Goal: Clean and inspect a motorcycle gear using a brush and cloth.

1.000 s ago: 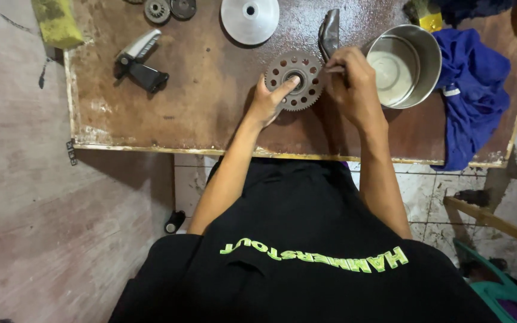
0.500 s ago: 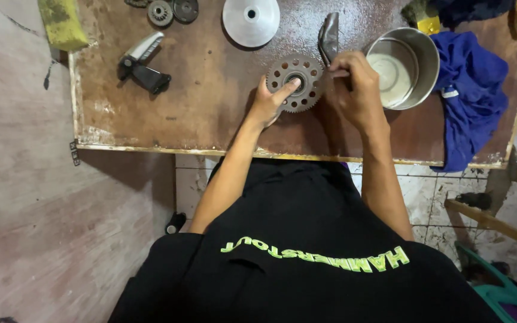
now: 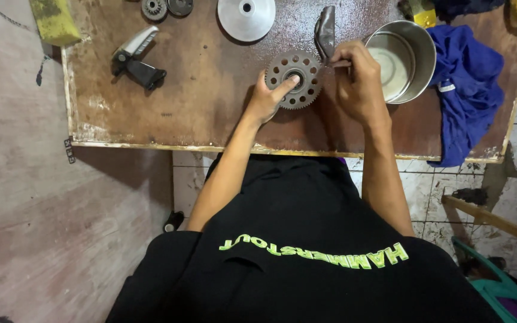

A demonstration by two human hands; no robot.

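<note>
Hardly anything has shifted since the earlier frames: both hands stay at the gear wheel (image 3: 294, 79) lying flat on the brown table (image 3: 210, 96). Left hand (image 3: 268, 97) presses a finger into its hub. Right hand (image 3: 357, 81) is curled, pinching a thin tool beside the wheel. Just beyond stand a metal bowl (image 3: 423, 48), a silver disc (image 3: 246, 18) and a blue cloth (image 3: 471, 90).

Round toothed gear (image 3: 295, 79) with ring of holes, flat on workbench.
</note>
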